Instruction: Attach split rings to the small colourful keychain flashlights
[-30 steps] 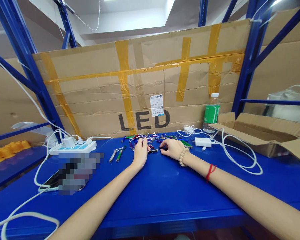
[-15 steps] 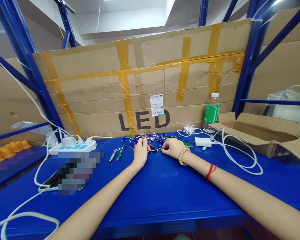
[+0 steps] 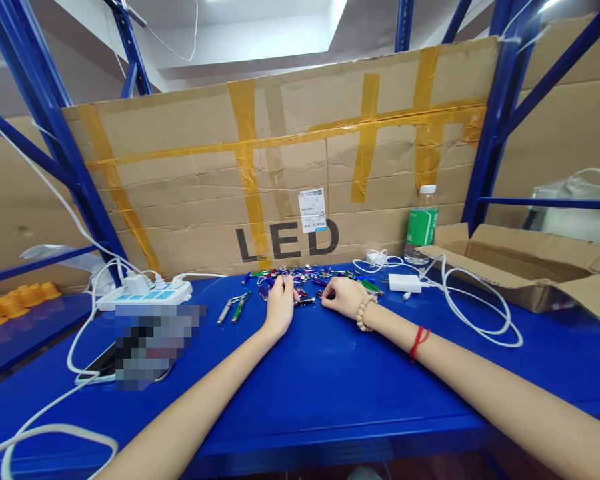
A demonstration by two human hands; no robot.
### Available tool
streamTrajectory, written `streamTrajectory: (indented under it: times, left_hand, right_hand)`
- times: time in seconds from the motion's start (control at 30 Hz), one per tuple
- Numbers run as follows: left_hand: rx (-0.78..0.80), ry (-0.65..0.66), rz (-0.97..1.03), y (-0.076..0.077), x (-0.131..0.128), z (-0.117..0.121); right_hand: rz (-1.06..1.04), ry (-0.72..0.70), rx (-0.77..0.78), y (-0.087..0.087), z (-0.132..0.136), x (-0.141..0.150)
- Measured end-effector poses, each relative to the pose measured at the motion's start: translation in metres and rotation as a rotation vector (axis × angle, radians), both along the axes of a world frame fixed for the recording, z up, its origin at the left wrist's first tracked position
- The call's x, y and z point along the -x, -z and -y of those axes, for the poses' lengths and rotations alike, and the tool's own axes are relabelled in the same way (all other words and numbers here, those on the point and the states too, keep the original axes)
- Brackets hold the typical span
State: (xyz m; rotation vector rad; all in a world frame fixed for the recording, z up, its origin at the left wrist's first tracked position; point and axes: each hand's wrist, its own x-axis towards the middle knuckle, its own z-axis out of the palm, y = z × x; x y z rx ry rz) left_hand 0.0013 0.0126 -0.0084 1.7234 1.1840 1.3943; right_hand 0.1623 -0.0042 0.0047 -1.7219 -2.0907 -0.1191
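Note:
My left hand (image 3: 280,308) is closed around one end of a slim black tube (image 3: 307,301) with a silver tip, which sticks out to the right just above the table. A short gap away, my right hand (image 3: 344,296), with a bead bracelet at the wrist, pinches thumb and fingers together. A small dark piece seems to be at those fingertips, too small to name. Behind both hands lies a pile of small coloured metal tubes and clips (image 3: 325,273). To the left, a silver tube (image 3: 225,311) and a green tube (image 3: 239,309) lie side by side with clips.
On the left are a white power strip (image 3: 153,293) with cables and a blurred-out phone-like object (image 3: 150,347). A white charger (image 3: 404,283), a looped cable, a green-labelled bottle (image 3: 422,227) and an open cardboard box (image 3: 530,303) stand right. Taped cardboard (image 3: 200,200) closes off the back.
Both hands keep nearly the same place and grip. The whole view has shifted very slightly.

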Motion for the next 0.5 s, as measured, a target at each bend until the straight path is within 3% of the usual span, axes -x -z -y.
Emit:
streamTrajectory:
  times: [0.37,0.5]
  left_hand:
    - [-0.015,0.002,-0.002,0.0002,-0.0002,0.0003]
    - [-0.006,-0.008,0.008,-0.0002,-0.0006,0.0013]
  right_hand:
    - [0.162,0.004,-0.022,-0.0066,0.0031,-0.0019]
    - [0.11,0.021,0.037,-0.0081,0.0026,-0.003]
